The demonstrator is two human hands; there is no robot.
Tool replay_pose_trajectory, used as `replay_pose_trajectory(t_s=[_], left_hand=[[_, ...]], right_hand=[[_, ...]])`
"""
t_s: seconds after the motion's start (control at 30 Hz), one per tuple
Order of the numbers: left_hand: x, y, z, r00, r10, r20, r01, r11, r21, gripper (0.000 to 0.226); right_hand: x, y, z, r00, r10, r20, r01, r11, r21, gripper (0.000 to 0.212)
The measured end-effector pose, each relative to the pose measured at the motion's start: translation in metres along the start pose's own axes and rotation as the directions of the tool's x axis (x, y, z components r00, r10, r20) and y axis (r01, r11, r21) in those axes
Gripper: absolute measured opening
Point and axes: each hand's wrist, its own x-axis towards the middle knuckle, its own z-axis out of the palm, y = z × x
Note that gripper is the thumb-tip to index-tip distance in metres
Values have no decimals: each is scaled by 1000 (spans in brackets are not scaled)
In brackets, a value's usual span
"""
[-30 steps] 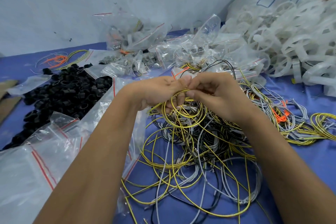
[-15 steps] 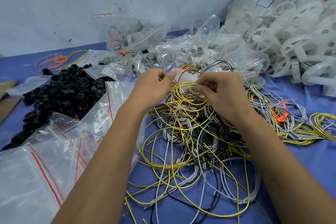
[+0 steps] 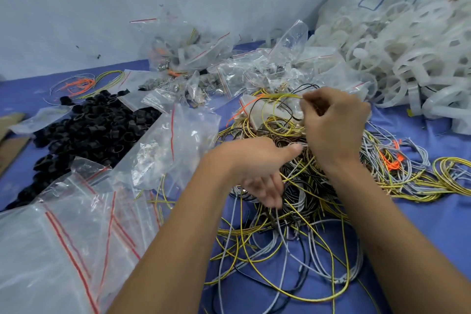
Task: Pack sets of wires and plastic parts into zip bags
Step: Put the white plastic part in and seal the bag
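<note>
Right hand (image 3: 334, 125) is pinching a yellow wire (image 3: 283, 96) up around 1 o'clock, fingers closed tight on it. Left hand (image 3: 257, 168) sits spread wide and slack over the tangled wire pile (image 3: 293, 224) at dead center, gripping nothing. Empty zip bags (image 3: 76, 224) sprawl at 8 o'clock, black plastic rings (image 3: 89, 130) at 10, white plastic parts (image 3: 407, 58) at 2

Tangled wires (image 3: 293, 211) beside probably empty zip bags (image 3: 76, 224)

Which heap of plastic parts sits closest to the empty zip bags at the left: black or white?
The black rings: they border the empty zip bags, while the white parts lie far right.
</note>
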Motion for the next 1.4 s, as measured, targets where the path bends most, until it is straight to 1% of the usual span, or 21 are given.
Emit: replay_pose_trajectory(t_s=[0.07, 0.13, 0.23, 0.3, 0.37, 0.43, 0.6, 0.73, 0.8, 0.87, 0.9, 0.93, 0.97, 1.0, 1.03, 1.07, 1.1, 1.13, 1.23, 1.33, 1.4], left_hand=[[2, 4, 8, 998, 55, -40, -60, 989, -133, 79], [3, 6, 9, 989, 87, -121, -118, 952, -282, 72], [2, 8, 7, 970, 98, -224, -201, 840, -504, 61], [3, 10, 6, 951, 110, -288, -272, 740, -615, 45], [4, 12, 5, 932, 106, -346, -326, 662, -675, 30], [7, 12, 5, 914, 85, -396, -359, 624, -695, 25], [20, 14, 11, 877, 25, -480, -398, 597, -697, 19], [31, 15, 12, 860, -26, -509, -401, 580, -709, 19], [33, 15, 12, 847, -33, -531, -421, 567, -708, 17], [34, 16, 11, 797, -59, -601, -483, 535, -693, 14], [33, 16, 10, 750, -68, -658, -535, 523, -664, 15], [32, 16, 10, 684, -64, -727, -592, 534, -604, 16], [31, 15, 10, 602, -41, -798, -637, 577, -511, 18], [30, 13, 10, 515, 0, -857, -656, 644, -394, 21], [28, 11, 9, 442, 58, -895, -640, 719, -270, 23], [26, 10, 8, 395, 123, -910, -596, 788, -152, 23], [24, 10, 5, 377, 182, -908, -535, 843, -53, 21], [22, 8, 2, 375, 228, -899, -465, 885, 31, 17], [18, 2, -13, 413, 318, -853, -252, 940, 229, 10], [15, -3, -28, 449, 443, -776, -130, 892, 434, 7], [13, -6, -37, 469, 549, -692, -123, 816, 564, 8]], right_hand=[[3, 2, -1, 991, 105, -79, -98, 991, 88, 7], [5, 6, 0, 963, 247, -111, -218, 951, 220, 5], [8, 10, 2, 882, 460, -101, -367, 806, 465, 4], [9, 12, 2, 838, 538, -93, -405, 726, 556, 2], [8, 12, 3, 823, 562, -77, -418, 692, 588, 2], [7, 10, 5, 823, 565, -57, -423, 676, 603, 2], [6, 2, 6, 827, 559, -53, -393, 644, 656, 2], [6, 0, 5, 819, 573, -23, -400, 600, 692, 4], [5, 1, 6, 820, 571, -19, -417, 621, 664, 5], [5, 4, 6, 840, 542, -36, -425, 697, 577, 7], [4, 7, 6, 860, 508, -46, -420, 756, 502, 7], [3, 9, 6, 887, 458, -55, -400, 824, 400, 7], [3, 11, 6, 918, 392, -60, -362, 890, 279, 5], [2, 12, 6, 947, 318, -54, -306, 939, 155, 5], [1, 12, 5, 969, 243, -36, -241, 969, 48, 5], [-1, 10, 4, 985, 175, -10, -175, 984, -31, 5], [-1, 8, 3, 992, 120, 27, -118, 991, -65, 5], [-1, 7, 3, 995, 71, 73, -67, 996, -54, 6], [2, 4, -1, 968, -101, 229, 82, 993, 90, 7], [2, 3, -5, 921, -203, 334, 129, 965, 231, 11], [1, 1, -7, 914, -197, 355, 85, 948, 307, 19]])
